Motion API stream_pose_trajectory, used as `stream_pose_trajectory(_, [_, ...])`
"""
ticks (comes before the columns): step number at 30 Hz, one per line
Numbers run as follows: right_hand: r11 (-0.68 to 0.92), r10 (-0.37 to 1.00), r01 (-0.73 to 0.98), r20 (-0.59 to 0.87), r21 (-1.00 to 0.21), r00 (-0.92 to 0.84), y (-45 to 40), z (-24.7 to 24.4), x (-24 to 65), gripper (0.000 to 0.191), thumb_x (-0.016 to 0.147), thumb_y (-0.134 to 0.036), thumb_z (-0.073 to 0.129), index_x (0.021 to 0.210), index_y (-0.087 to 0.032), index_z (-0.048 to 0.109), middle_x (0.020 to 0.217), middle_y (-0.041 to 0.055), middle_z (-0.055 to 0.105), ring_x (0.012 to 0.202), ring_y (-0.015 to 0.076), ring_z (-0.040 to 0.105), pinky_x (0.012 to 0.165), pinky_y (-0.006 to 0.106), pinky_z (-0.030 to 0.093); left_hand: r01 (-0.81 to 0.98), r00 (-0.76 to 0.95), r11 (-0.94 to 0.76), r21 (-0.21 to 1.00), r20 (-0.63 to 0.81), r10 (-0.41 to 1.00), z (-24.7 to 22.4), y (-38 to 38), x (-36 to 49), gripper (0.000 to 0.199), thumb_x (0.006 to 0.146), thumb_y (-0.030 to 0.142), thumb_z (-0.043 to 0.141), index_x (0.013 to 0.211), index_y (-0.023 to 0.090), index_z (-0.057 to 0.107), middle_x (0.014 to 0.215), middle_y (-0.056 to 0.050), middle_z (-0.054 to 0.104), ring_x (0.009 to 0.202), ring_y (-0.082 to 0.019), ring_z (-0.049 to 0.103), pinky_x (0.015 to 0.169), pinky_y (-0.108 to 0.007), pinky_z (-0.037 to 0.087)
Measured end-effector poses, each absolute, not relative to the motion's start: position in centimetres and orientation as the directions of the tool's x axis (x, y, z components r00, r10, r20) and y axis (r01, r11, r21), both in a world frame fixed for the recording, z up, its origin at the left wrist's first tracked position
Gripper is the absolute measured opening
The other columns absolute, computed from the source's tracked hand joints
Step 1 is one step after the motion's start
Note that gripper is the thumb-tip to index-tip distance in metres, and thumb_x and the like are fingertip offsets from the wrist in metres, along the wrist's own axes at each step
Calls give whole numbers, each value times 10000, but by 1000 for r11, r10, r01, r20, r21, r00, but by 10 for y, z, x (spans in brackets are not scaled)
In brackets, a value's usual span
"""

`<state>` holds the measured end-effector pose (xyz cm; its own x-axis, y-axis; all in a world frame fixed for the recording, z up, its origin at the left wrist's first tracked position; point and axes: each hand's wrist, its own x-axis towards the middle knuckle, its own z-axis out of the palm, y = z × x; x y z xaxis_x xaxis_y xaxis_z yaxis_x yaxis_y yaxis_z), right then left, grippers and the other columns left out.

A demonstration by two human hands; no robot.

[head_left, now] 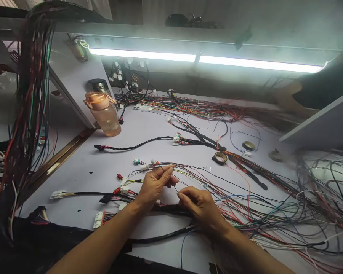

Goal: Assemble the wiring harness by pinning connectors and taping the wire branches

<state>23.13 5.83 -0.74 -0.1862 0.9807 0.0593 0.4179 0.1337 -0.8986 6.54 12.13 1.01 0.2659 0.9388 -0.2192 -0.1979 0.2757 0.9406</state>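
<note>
Near the middle of the table, my left hand [159, 183] pinches a thin dark wire [175, 188] between thumb and forefinger. My right hand [198, 203] grips the same wire a little to the right, its fingers curled. Under and beside both hands lies a wire harness with a black-taped trunk [171, 209]. White connectors [125, 189] and a red connector [119, 176] sit on its branches left of my hands. A white multi-pin connector [99, 219] lies by my left forearm. Loose coloured wires [231, 198] spread out to the right.
Behind my hands lies a second black-wrapped harness [143, 144]. A roll of black tape [219, 158] and another tape roll [248, 145] are at the right. An orange-lidded bottle [104, 114] stands at back left. A thick wire bundle [36, 95] hangs at the left.
</note>
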Motion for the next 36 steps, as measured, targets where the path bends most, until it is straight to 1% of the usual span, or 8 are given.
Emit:
stream_pose_trajectory(3, [127, 986, 435, 65, -891, -155, 57, -6, 229, 241, 924, -374, 501, 799, -219, 639, 655, -6, 658, 571, 133, 587, 562, 246, 445, -295, 236, 330, 897, -266, 935, 11, 122, 65, 509, 782, 510, 686, 1124, 133, 672, 786, -76, 723, 697, -146, 629, 682, -271, 477])
stream_pose_trajectory(6, [186, 970, 485, 80, -855, -230, 61, 6, 233, 240, 924, -362, 498, 812, -217, 653, 664, -4, 662, 573, 132, 587, 552, 246, 443, -351, 270, 373, 859, -288, 919, 12, 122, 64, 514, 797, 540, 655, 1088, 116, 674, 747, -72, 714, 665, -142, 623, 693, -279, 482])
stream_pose_trajectory(10, [270, 962, 596, 179, -757, -209, 97, 30, 254, 274, 941, -375, 476, 879, -209, 685, 800, 25, 715, 714, 154, 648, 658, 267, 491, -342, 276, 386, 857, -301, 913, 12, 123, 64, 523, 790, 560, 651, 1038, 101, 685, 678, -63, 696, 594, -127, 590, 636, -265, 462])
stream_pose_trajectory(16, [141, 977, 779, 212, -611, -11, 193, 28, 303, 257, 898, -269, 527, 1080, -169, 679, 1042, 87, 721, 924, 218, 666, 843, 373, 505, -345, 262, 386, 856, -307, 915, 11, 124, 65, 543, 787, 582, 640, 1024, 96, 684, 676, -68, 700, 588, -124, 591, 614, -253, 453])
stream_pose_trajectory(23, [185, 976, 856, 194, -483, -101, 241, 1, 295, 449, 721, -266, 753, 1157, -230, 652, 1199, 87, 648, 1142, 273, 545, 976, 433, 403, -336, 265, 389, 858, -310, 913, 12, 124, 67, 511, 812, 563, 623, 1013, 96, 673, 648, -50, 683, 591, -123, 583, 616, -249, 447])
stream_pose_trajectory(28, [150, 984, 832, 164, -533, -73, 258, -7, 296, 133, 786, -277, 666, 892, -196, 673, 938, 44, 690, 897, 204, 600, 829, 339, 430, -337, 252, 390, 857, -317, 914, 14, 124, 68, 500, 815, 553, 625, 1007, 94, 675, 653, -56, 685, 598, -128, 583, 614, -252, 445])
stream_pose_trajectory(31, [122, 989, 782, 141, -612, -43, 267, -10, 305, 156, 829, -343, 599, 855, -191, 623, 823, 22, 685, 768, 175, 602, 727, 297, 434, -331, 244, 398, 855, -330, 912, 15, 123, 69, 499, 808, 557, 631, 983, 93, 687, 663, -66, 692, 607, -129, 588, 618, -250, 447])
stream_pose_trajectory(36, [112, 993, 679, 111, -726, -45, 274, -14, 313, 247, 888, -429, 470, 886, -195, 550, 842, 38, 722, 751, 159, 641, 700, 273, 458, -339, 247, 407, 848, -337, 908, 15, 123, 69, 487, 818, 556, 621, 958, 95, 692, 665, -72, 696, 613, -129, 595, 618, -248, 450])
